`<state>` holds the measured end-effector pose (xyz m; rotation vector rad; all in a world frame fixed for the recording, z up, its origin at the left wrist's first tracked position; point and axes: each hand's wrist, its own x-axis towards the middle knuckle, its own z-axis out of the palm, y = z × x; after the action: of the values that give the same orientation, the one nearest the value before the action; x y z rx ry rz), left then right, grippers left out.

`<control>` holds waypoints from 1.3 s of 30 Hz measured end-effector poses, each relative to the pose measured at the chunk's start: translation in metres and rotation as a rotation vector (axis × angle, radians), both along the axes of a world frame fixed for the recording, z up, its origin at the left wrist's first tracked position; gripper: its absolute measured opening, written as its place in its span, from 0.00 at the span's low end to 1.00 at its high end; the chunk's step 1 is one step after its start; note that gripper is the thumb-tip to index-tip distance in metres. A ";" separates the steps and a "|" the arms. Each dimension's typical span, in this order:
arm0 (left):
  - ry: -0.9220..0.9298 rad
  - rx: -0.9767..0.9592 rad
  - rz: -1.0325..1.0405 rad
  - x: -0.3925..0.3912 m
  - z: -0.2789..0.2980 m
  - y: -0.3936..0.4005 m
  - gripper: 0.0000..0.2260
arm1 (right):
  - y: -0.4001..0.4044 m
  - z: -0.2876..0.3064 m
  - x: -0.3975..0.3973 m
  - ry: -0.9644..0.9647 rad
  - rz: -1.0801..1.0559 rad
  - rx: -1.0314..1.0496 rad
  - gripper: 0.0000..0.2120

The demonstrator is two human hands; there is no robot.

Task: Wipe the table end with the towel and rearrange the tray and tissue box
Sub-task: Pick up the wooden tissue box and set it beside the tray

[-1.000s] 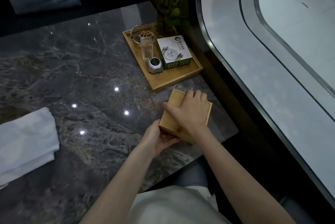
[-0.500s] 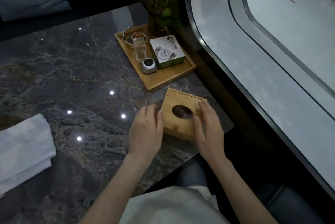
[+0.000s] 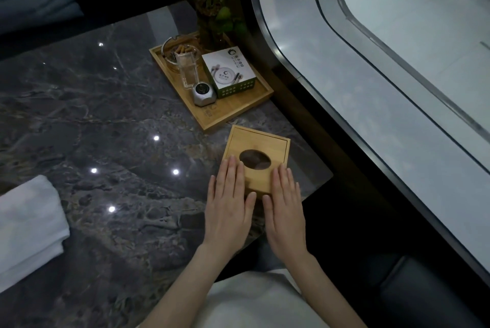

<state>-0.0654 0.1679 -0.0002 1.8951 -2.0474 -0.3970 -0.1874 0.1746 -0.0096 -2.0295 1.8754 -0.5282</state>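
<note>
At the tabletop's (image 3: 106,120) near right corner: tray (image 3: 233,109), just beyond the tissue box (image 3: 261,146); towel (image 3: 26,224) at left edge. Left hand (image 3: 229,208), right hand (image 3: 285,205): flat, unclenched, pressing the box's near edge. Advice: push evenly, squaring it to the tray.

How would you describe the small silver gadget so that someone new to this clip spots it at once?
Start at the wooden tray on the marble table, beyond the tissue box. The silver gadget sits near the tray's front edge, between a clear holder and a green-and-white box. It alone is metallic and faceted, with a dark round top.
</note>
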 end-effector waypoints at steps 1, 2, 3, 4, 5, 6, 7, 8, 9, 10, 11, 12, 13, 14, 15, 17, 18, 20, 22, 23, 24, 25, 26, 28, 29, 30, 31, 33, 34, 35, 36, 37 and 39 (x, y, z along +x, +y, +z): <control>-0.010 0.010 0.000 0.000 0.000 0.000 0.27 | 0.000 -0.001 0.001 0.002 -0.007 -0.008 0.26; -0.014 0.018 0.006 -0.001 0.000 -0.001 0.27 | -0.001 -0.002 0.001 0.003 -0.014 -0.016 0.26; -0.015 0.025 0.013 -0.002 0.000 -0.001 0.28 | -0.001 -0.002 0.002 0.002 -0.020 -0.024 0.26; -0.017 0.031 0.021 -0.002 0.000 -0.001 0.28 | -0.001 -0.003 0.003 0.000 -0.025 -0.031 0.26; -0.019 0.037 0.026 -0.003 0.000 -0.002 0.28 | -0.002 -0.004 0.004 0.001 -0.028 -0.035 0.26; -0.020 0.040 0.028 -0.004 0.000 -0.002 0.28 | -0.002 -0.004 0.004 0.004 -0.032 -0.038 0.26; -0.022 0.040 0.027 -0.004 0.000 -0.003 0.28 | -0.002 -0.005 0.004 0.009 -0.037 -0.039 0.26; -0.023 0.039 0.024 -0.005 0.000 -0.004 0.27 | -0.002 -0.006 0.005 0.013 -0.043 -0.039 0.26; -0.025 0.039 0.023 -0.005 0.000 -0.005 0.27 | -0.002 -0.007 0.005 0.016 -0.047 -0.039 0.25; -0.026 0.040 0.023 -0.005 0.000 -0.006 0.27 | -0.002 -0.007 0.005 0.019 -0.049 -0.040 0.25; -0.027 0.039 0.025 -0.006 0.001 -0.008 0.27 | -0.003 -0.006 0.006 0.021 -0.051 -0.043 0.25; -0.026 0.038 0.028 -0.006 0.001 -0.010 0.27 | -0.004 -0.006 0.006 0.023 -0.054 -0.048 0.25; -0.026 0.039 0.030 -0.007 0.000 -0.012 0.27 | -0.006 -0.005 0.007 0.025 -0.058 -0.054 0.25; -0.025 0.039 0.030 -0.007 0.000 -0.015 0.27 | -0.009 -0.004 0.007 0.026 -0.065 -0.060 0.25; -0.023 0.035 0.029 -0.008 0.000 -0.018 0.27 | -0.012 -0.003 0.008 0.026 -0.072 -0.065 0.25; -0.025 0.025 0.029 -0.008 -0.001 -0.024 0.28 | -0.017 -0.002 0.008 0.026 -0.087 -0.071 0.25; -0.034 0.020 0.030 -0.008 -0.001 -0.027 0.28 | -0.020 -0.002 0.009 0.024 -0.093 -0.071 0.25; -0.057 0.008 0.024 -0.007 0.000 -0.035 0.27 | -0.024 -0.002 0.008 0.018 -0.095 -0.070 0.25; -0.076 0.000 0.015 -0.007 0.001 -0.042 0.27 | -0.029 -0.001 0.007 0.017 -0.093 -0.071 0.25; -0.079 -0.005 0.011 -0.007 0.001 -0.045 0.27 | -0.032 -0.001 0.007 0.019 -0.093 -0.071 0.25; -0.077 -0.009 0.009 -0.007 0.001 -0.048 0.27 | -0.035 0.000 0.006 0.024 -0.093 -0.070 0.25; -0.074 -0.012 0.009 -0.007 0.001 -0.052 0.27 | -0.037 0.000 0.006 0.029 -0.094 -0.069 0.25; -0.072 -0.011 0.009 -0.007 0.001 -0.055 0.28 | -0.040 0.000 0.005 0.033 -0.095 -0.066 0.25; -0.062 -0.004 -0.001 -0.007 0.002 -0.062 0.28 | -0.044 0.000 0.005 0.047 -0.095 -0.059 0.25; -0.047 0.003 -0.010 -0.007 0.003 -0.065 0.29 | -0.046 0.000 0.004 0.053 -0.093 -0.059 0.25; -0.030 0.012 -0.020 -0.006 0.004 -0.069 0.29 | -0.048 0.000 0.004 0.051 -0.090 -0.061 0.25; -0.017 0.022 -0.032 -0.006 0.005 -0.072 0.30 | -0.050 0.000 0.004 0.045 -0.087 -0.064 0.25; -0.016 0.037 -0.056 -0.004 0.007 -0.077 0.29 | -0.052 -0.001 0.004 0.034 -0.086 -0.071 0.25; -0.019 0.044 -0.066 -0.003 0.007 -0.080 0.29 | -0.053 -0.001 0.004 0.030 -0.086 -0.073 0.25; -0.018 0.051 -0.074 -0.002 0.008 -0.082 0.28 | -0.054 -0.001 0.004 0.023 -0.086 -0.075 0.25; -0.014 0.059 -0.080 -0.002 0.008 -0.085 0.28 | -0.055 -0.001 0.003 0.012 -0.086 -0.077 0.25; -0.011 0.069 -0.086 -0.002 0.008 -0.088 0.27 | -0.057 -0.001 0.003 -0.001 -0.089 -0.080 0.25; -0.006 0.080 -0.099 -0.003 0.009 -0.094 0.28 | -0.060 -0.001 0.004 -0.007 -0.100 -0.088 0.24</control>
<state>-0.0683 0.0743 0.0085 1.8459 -2.1659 -0.5058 -0.1837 0.1145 -0.0108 -1.9926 1.9911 -0.6535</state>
